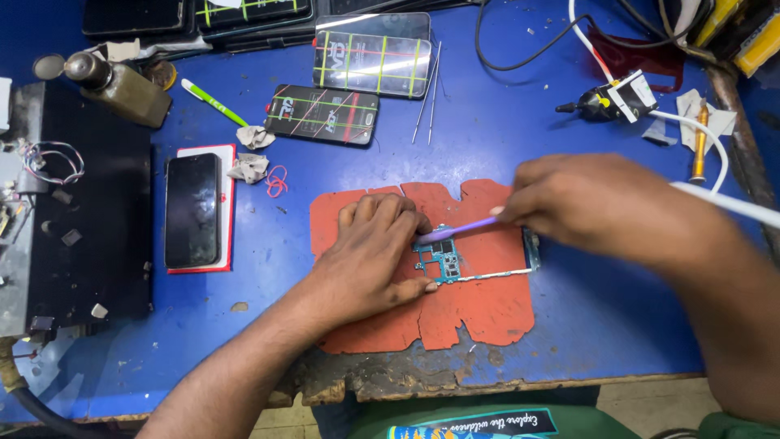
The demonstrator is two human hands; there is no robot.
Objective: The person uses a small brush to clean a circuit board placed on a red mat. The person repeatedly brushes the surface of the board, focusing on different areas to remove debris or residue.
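Hands are seen from above at a blue workbench (504, 122). A teal circuit board (445, 262) lies on an orange mat (487, 313) at the bench's front edge. The board is pinned down by the left hand (370, 260), fingers curled narrow over its upper left corner, thumb pressed along its lower edge. A purple tool (457, 230) is pinched in the closed fingers of the right hand (601, 207), its tip touching the board's top. Well apart to the left, a black phone (192, 210) rests on a red-edged card. Tweezers (428, 93) and striped screen panels (372, 63) lie further back.
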